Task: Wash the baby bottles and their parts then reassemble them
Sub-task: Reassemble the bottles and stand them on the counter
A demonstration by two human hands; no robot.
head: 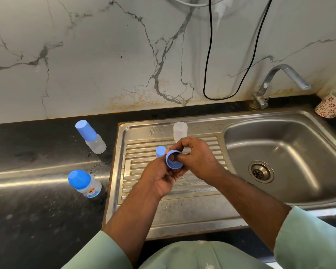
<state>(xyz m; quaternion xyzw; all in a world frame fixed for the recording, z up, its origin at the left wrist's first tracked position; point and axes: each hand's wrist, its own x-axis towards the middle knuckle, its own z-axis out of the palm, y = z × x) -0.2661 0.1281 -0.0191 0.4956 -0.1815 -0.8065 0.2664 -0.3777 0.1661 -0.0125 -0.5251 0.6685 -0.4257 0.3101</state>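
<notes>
Blue ring (174, 159): in the middle of the frame, above the ribbed drainboard (192, 206); its round opening points to the lower left and a little upward, so its short axis lies tilted toward the camera.
Left hand (163, 178): below the ring, palm up, fingers curled round its lower side and holding it.
Right hand (197, 159): comes from the right; thumb and one finger pinch the ring's rim, one fingertip inside the opening.
Blue cap (160, 151): stands on the drainboard just behind the hands, closed top up (partly hidden by the left hand).
Clear bottle body (179, 131): upright on the drainboard, upper centre, long axis vertical, its lower part hidden behind the right hand.
Capped bottle, far (91, 136): on the black table, left of the sink, upright.
Capped bottle, near (84, 183): lower left, upright, a printed label on its side.
Sink basin (291, 166): right side.
Tap (275, 84): upper right, spout pointing right.
Patterned cup (331, 103): right edge.
</notes>
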